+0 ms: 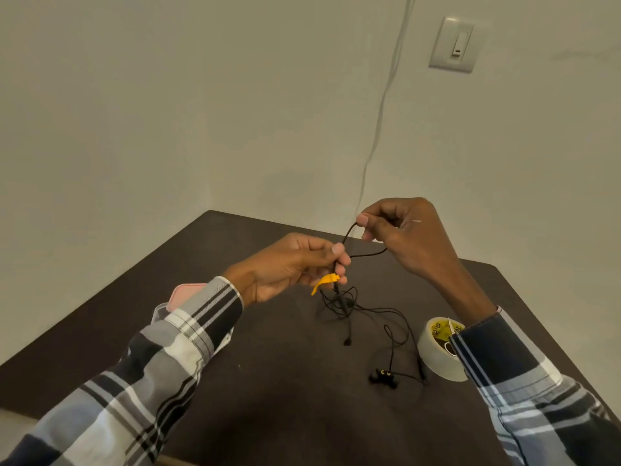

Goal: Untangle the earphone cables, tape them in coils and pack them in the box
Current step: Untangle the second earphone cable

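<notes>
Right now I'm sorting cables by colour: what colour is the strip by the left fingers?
Orange-yellow strip, clearest in the head view.

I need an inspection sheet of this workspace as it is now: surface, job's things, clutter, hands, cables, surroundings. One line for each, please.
Surface: dark brown table, set in a wall corner.
Job's things: black earphone cable, tangled, partly lifted, earbuds lying on the table; tape roll on the table at the right sleeve; box with pink lid, mostly hidden behind the left sleeve.
Clutter: nothing seen.
Hands: left hand pinches the cable and an orange piece; right hand pinches a cable loop higher up.
Cables: white wire running down the wall.
Surroundings: plain walls, wall switch.
</notes>
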